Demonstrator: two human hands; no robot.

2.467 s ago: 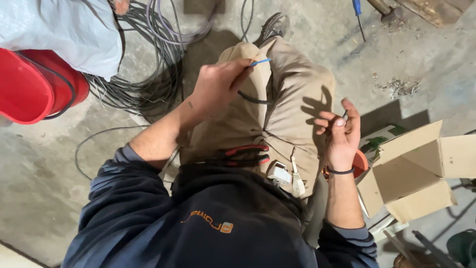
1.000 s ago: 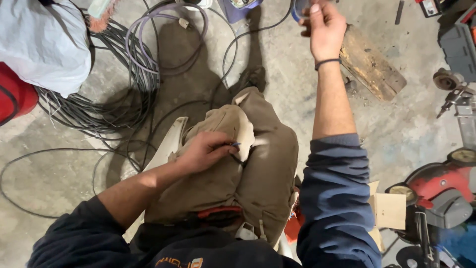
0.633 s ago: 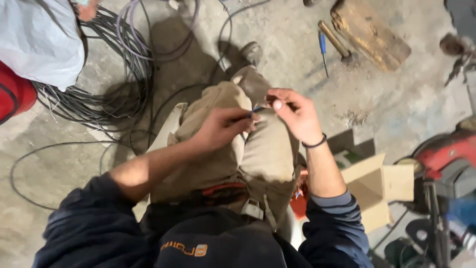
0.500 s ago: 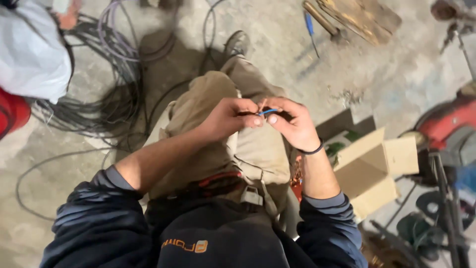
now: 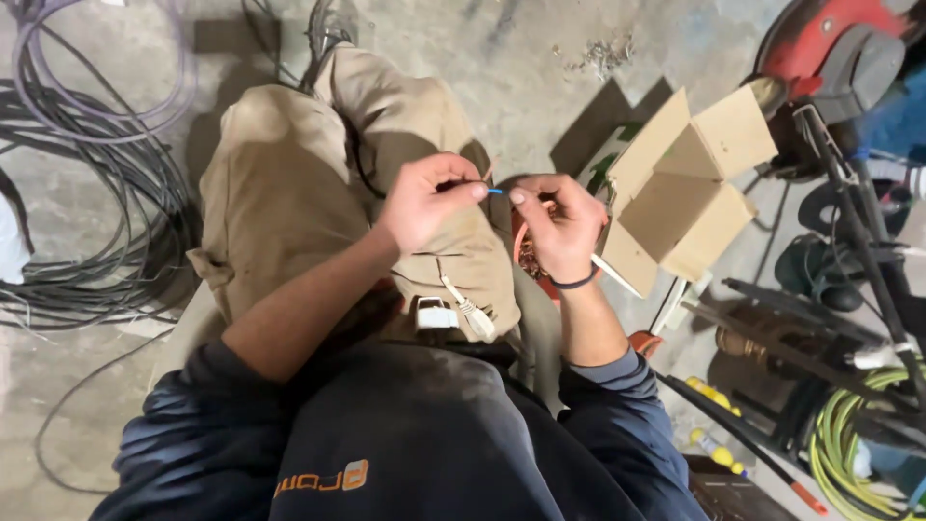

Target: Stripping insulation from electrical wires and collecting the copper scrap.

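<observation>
Head view: your left hand (image 5: 424,198) and right hand (image 5: 558,224) meet over your lap, above the tan trousers (image 5: 318,183), and between their fingertips runs a short blue wire (image 5: 495,191). Your left thumb and forefinger are pinched closed on its left end, where a dark cable (image 5: 362,169) seems to lead back over your thigh. Your right thumb and forefinger close on the wire's other end, the remaining fingers curled loosely.

Judging by its thinness, this wire will be very light, bendable, with a smooth insulation that could slip under a soft pinch; its tip is likely to kink or fray if forced. Hold it close to the end, pads flat against the sleeve, rather than far back where it would flex.

Just to the right of your right hand stands an open cardboard box (image 5: 690,183) on the concrete floor (image 5: 540,58). Coiled grey cables (image 5: 87,193) lie along the floor's left edge, well apart from your hands.
</observation>
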